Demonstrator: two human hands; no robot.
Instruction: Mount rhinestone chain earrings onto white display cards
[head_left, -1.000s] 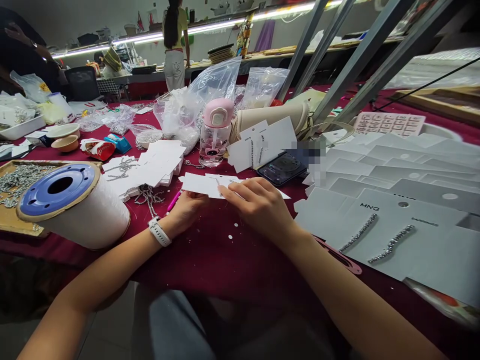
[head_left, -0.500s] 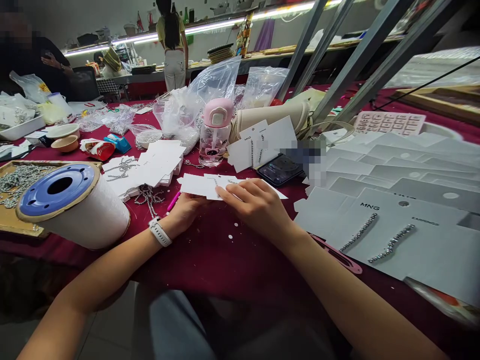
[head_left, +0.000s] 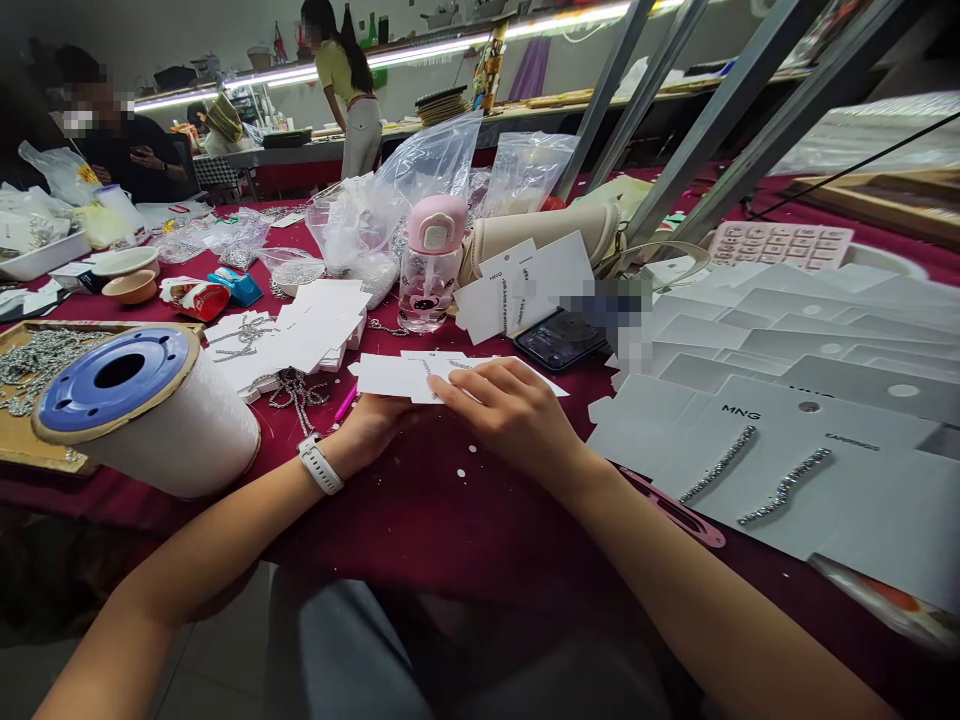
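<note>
Maroon-clothed counter [head_left: 405, 530] inspected at the work position: the left hand [head_left: 367, 432], with a white smartwatch [head_left: 320, 466] on its wrist, is narrowly curled, its fingers tucked under the near edge of a white die-cut card [head_left: 386, 377]. The right hand [head_left: 510, 410] lies across the same card, fingers bent and pressing on its surface, so the card is held between both hands, just above the cloth. A fine rhinestone chain [head_left: 429, 378] shows on the card's matte stock. Just left stand a pink marker [head_left: 346, 404], a tangle of loose chain [head_left: 298, 398] and a stack of white cards [head_left: 315, 322]. Farther left sits a white spool [head_left: 154, 425] with a blue plastic hub. To the right, grey-toned MNG cards [head_left: 757, 480] carry glittering chain strips. Beyond are a smartphone [head_left: 561, 338], a pink water bottle [head_left: 431, 265] and clear plastic bags [head_left: 427, 170]. At the far end, a co-worker [head_left: 345, 85] stands at a rear bench.
</note>
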